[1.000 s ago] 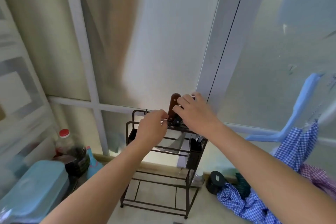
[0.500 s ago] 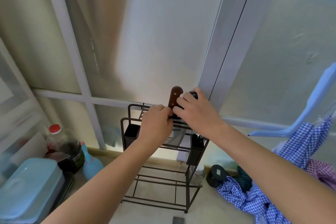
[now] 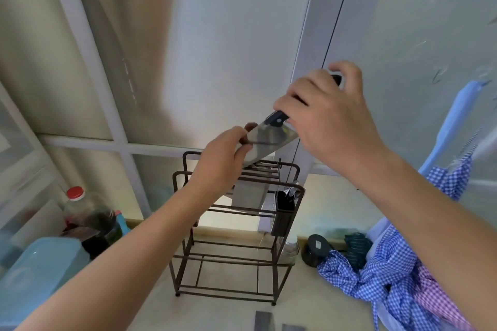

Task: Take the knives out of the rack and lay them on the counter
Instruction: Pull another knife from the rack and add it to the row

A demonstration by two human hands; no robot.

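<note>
My right hand grips the black handle of a cleaver, whose wide steel blade hangs tilted just above the dark wire rack. Curled around the brown handle of a second knife is my left hand, right against the lifted blade. That second knife's blade still stands in the rack's top slots. The rack stands on the pale counter against a frosted window.
A black utensil cup hangs on the rack's right side. Left of the rack are a red-capped bottle and a light blue container. Right of it lie a black round object and checked cloths.
My right hand has pulled the black-handled cleaver up and to the right, out of the rack. My left hand stays on the brown handle.
</note>
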